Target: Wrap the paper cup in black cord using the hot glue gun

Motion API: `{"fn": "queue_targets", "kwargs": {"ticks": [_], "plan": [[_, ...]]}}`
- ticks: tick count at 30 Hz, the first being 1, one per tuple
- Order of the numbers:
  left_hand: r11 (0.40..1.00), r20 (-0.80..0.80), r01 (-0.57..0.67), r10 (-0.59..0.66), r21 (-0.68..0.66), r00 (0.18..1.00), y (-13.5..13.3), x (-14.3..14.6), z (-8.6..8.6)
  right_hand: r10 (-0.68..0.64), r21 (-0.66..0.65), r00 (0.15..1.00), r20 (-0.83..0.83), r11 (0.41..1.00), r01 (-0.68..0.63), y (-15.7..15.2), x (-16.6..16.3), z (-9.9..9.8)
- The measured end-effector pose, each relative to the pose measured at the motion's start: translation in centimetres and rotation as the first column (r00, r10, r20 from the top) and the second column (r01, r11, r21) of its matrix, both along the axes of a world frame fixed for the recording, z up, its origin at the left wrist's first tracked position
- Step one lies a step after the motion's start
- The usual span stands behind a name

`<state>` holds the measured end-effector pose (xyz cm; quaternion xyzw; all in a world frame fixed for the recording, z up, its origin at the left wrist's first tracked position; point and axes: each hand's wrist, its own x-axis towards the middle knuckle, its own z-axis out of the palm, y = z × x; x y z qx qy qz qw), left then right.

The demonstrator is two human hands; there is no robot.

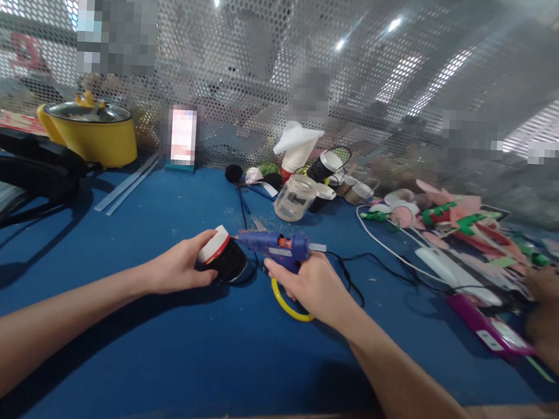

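My left hand (180, 264) is closed around a paper cup (227, 261) that lies tilted, its lower part wrapped in black and a red band showing near its white end. In my right hand (320, 286) is a blue hot glue gun (272, 245), gripped by its handle. The nozzle points left and meets or nearly meets the cup's edge; I cannot tell which. A clear glue stick (317, 247) pokes out of the gun's back. Below the gun, partly hidden by my hand, a yellow ring-shaped handle (287, 307) shows on the blue table (196, 368).
A clear jar (295, 199), stacked paper cups (295, 157) and yarn balls (233, 173) stand behind. At left are a yellow pot (96, 134) and glue sticks (127, 186). Cords, a purple power strip (489, 327) and craft pieces fill the right, near another person's hand (553, 311).
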<state>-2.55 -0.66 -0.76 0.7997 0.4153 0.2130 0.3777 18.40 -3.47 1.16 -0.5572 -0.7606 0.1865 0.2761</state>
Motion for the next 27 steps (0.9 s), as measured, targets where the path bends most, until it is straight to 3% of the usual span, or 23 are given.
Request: {"fn": "queue_targets", "kwargs": {"ticks": [19,27], "plan": [[0.999,-0.014,-0.01,0.01,0.045,1.0,0.0,-0.2,-0.3,0.116,0.022,0.993,-0.015,0.993,-0.116,-1.8,-1.1,-0.1],[1.0,0.004,0.002,-0.002,-0.008,1.0,0.0,-0.1,-0.2,0.035,-0.022,0.999,-0.017,0.999,-0.035,-0.9,-0.2,-0.1]]}}
